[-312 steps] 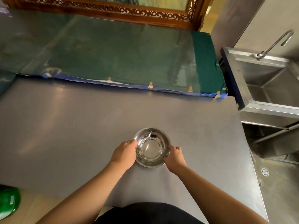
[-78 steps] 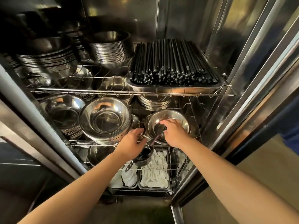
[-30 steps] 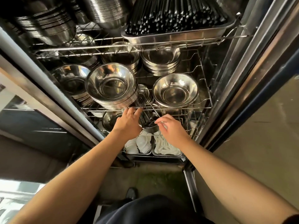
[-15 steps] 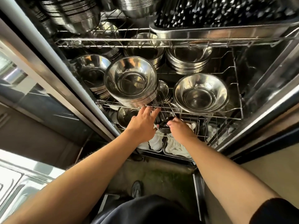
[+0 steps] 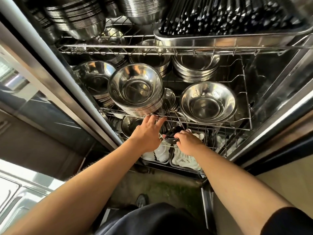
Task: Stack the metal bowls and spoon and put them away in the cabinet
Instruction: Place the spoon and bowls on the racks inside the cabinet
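The open cabinet holds wire racks of steel bowls. A small stack of metal bowls (image 5: pixel 208 102) sits on the right of the middle rack (image 5: pixel 237 127), apart from both hands. My left hand (image 5: pixel 147 133) is open, its spread fingers touching the rack's front wire below a tall bowl stack (image 5: pixel 135 89). My right hand (image 5: pixel 186 141) curls its fingers over the rim of a dark utensil cup (image 5: pixel 171 133) on the lower rack. Thin metal handles stand in that cup. I cannot tell which of them is the spoon.
A tray of black chopsticks (image 5: pixel 237 19) fills the upper rack's right side, beside further bowl stacks (image 5: pixel 76 16). White spoons lie in bins (image 5: pixel 184 160) under my right hand. The cabinet door frame (image 5: pixel 55 78) runs along the left, and the right frame (image 5: pixel 274 126) stands close.
The bowls left the table and now sit on the middle rack. In the last second my right hand dropped from pinching above the dark cup onto its rim; my left hand stayed spread.
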